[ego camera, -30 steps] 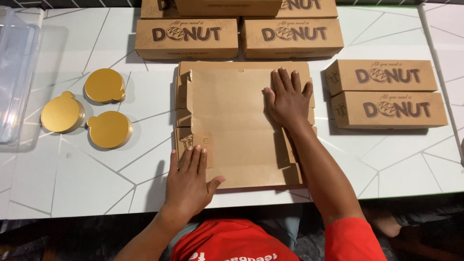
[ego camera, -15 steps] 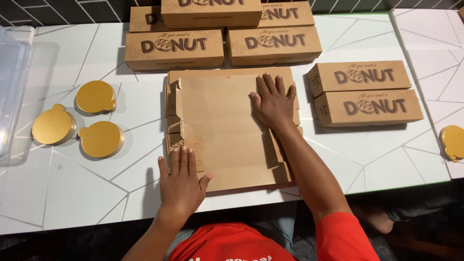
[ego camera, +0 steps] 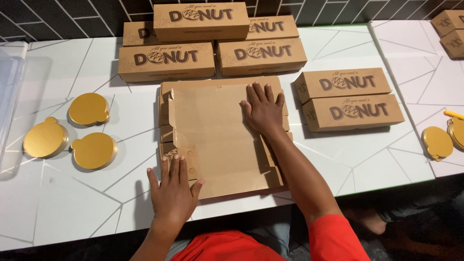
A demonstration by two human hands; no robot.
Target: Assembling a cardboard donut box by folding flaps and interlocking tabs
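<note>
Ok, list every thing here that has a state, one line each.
Flat cardboard sheets: unfolded, stacked, lying flat.
Left hand: palm down, fingers spread on the stack's near corner.
Right hand: palm down, pressing the stack's far side.
Assembled boxes: closed, stacked.
Gold discs: in small piles, untouched.

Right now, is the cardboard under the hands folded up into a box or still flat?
Flat. The cardboard blank lies spread on the table, both palms pressed on it.

flat carton (ego camera: 217, 130) centre (boxes (ego camera: 166, 61) behind), discs (ego camera: 92, 151) left
</note>
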